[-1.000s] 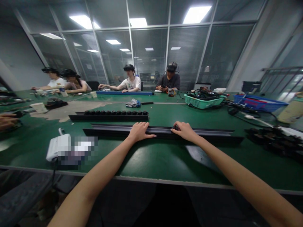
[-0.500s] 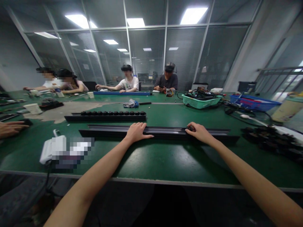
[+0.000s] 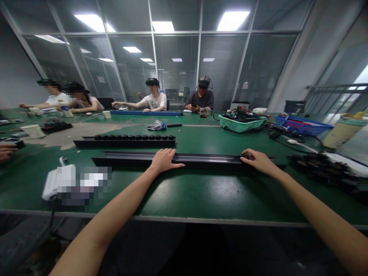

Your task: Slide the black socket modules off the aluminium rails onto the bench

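A long black channel rail point(image 3: 209, 161) lies crosswise on the green table in front of me. My left hand point(image 3: 163, 159) grips it left of its middle, fingers over the top and thumb stretched along the near side. Toward the rail's right end, my right hand point(image 3: 258, 161) pinches a small black part point(image 3: 246, 156) at the channel; the fingers mostly hide it. Behind and to the left lies a shorter black rail point(image 3: 126, 143) with a row of several small black pieces point(image 3: 138, 137) along it. More black parts point(image 3: 324, 168) are heaped at the right.
A white device point(image 3: 59, 180) with a cable sits left, beside a blurred-out item. Farther back are a glove point(image 3: 156, 125), a green basket point(image 3: 243, 123) of cables, a blue basket point(image 3: 304, 125) and a bottle point(image 3: 343, 132). Co-workers sit opposite; another person's hand point(image 3: 6, 151) shows at left.
My right hand has slid right along the rail with the small black part. My left hand has stayed at its place on the rail. The view has turned slightly.
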The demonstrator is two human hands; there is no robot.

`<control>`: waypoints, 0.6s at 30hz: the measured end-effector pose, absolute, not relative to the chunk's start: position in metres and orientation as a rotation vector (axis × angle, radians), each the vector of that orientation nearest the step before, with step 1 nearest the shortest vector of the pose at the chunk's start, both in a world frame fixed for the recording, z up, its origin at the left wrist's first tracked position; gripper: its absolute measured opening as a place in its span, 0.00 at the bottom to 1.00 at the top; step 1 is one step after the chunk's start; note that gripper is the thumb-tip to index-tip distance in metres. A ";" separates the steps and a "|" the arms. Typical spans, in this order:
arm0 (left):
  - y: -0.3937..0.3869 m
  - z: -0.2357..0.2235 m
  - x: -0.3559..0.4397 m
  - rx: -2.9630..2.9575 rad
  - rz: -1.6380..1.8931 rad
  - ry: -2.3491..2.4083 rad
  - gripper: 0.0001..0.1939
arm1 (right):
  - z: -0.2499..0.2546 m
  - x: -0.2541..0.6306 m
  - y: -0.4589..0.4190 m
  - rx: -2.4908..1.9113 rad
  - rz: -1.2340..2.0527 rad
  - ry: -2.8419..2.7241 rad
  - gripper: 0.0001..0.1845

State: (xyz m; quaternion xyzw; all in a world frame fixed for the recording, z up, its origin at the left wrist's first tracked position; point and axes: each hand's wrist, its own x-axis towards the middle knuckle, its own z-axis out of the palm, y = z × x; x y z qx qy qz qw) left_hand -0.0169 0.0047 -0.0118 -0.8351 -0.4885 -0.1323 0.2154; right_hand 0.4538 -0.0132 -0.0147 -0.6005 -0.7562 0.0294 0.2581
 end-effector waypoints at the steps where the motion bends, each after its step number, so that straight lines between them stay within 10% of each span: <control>1: 0.004 -0.011 -0.017 -2.316 -0.367 -1.353 0.40 | -0.015 0.459 -0.013 -1.643 0.078 -2.046 0.21; 18: 0.008 -0.011 -0.018 -2.348 -0.389 -1.355 0.41 | -0.017 0.553 -0.021 -1.969 0.053 -1.810 0.16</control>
